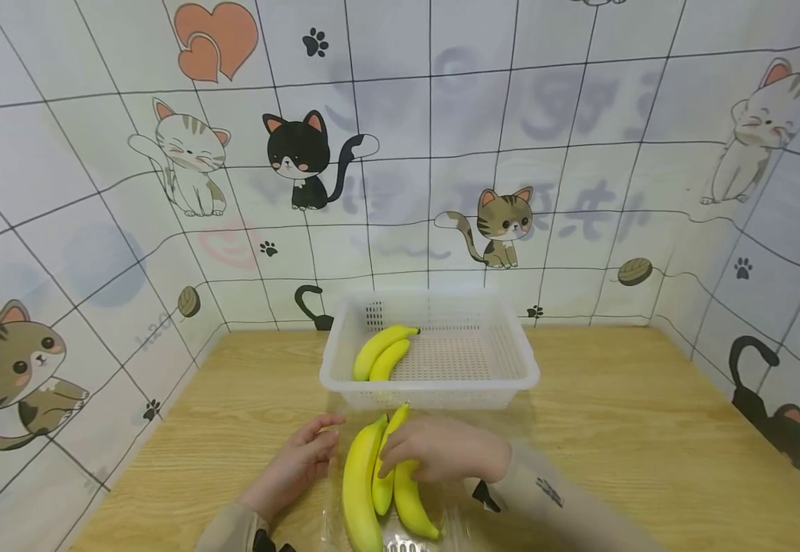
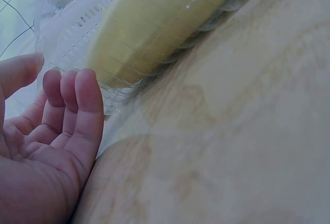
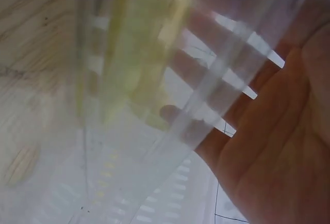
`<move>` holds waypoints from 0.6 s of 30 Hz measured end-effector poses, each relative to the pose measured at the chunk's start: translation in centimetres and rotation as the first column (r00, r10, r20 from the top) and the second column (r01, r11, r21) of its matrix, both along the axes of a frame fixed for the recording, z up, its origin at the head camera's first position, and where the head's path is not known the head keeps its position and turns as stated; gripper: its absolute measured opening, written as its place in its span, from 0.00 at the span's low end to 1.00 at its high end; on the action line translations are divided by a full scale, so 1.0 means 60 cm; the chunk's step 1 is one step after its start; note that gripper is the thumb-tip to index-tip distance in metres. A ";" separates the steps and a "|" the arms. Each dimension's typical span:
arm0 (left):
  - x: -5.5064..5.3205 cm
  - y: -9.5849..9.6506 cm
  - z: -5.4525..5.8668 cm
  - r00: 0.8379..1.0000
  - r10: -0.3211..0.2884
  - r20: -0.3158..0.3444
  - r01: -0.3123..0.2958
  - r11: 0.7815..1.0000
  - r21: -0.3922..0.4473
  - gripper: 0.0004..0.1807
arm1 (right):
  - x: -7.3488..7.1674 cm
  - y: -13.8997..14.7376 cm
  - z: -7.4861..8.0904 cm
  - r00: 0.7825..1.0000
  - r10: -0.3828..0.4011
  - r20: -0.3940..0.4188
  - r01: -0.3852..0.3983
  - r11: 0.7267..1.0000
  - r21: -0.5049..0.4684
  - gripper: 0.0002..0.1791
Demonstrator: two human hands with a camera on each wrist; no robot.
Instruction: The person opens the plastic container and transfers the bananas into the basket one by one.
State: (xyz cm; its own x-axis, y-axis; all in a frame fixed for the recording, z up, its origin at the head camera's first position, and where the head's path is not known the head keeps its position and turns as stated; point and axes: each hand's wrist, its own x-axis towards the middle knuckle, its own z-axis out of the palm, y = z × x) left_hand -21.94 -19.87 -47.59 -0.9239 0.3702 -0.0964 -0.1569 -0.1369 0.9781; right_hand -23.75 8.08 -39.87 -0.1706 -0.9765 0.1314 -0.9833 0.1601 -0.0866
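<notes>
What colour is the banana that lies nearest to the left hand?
That banana is yellow; the head view shows it best.

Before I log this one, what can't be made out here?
Head view: the right hand covers parts of the middle banana and right banana; its grip is unclear.
Head view: the bottom edge cuts off the near ends of the left banana and clear plastic tray.
Head view: the white basket's front rim hides the near ends of the bananas inside.
Right wrist view: blur and clear plastic obscure banana outlines.
</notes>
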 end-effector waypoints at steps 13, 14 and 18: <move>0.000 -0.004 0.000 1.000 -0.008 -0.014 0.008 1.000 -0.002 0.22 | 0.009 0.011 -0.013 0.996 -0.061 -0.064 0.060 0.998 -0.008 0.22; 0.001 -0.004 0.001 1.000 -0.011 -0.014 0.011 1.000 -0.003 0.22 | 0.009 0.012 -0.013 0.996 -0.065 -0.066 0.065 0.998 -0.009 0.22; 0.000 -0.003 0.002 1.000 -0.014 -0.014 0.014 1.000 -0.013 0.22 | 0.009 0.013 -0.017 0.995 -0.072 -0.076 0.071 0.997 -0.018 0.21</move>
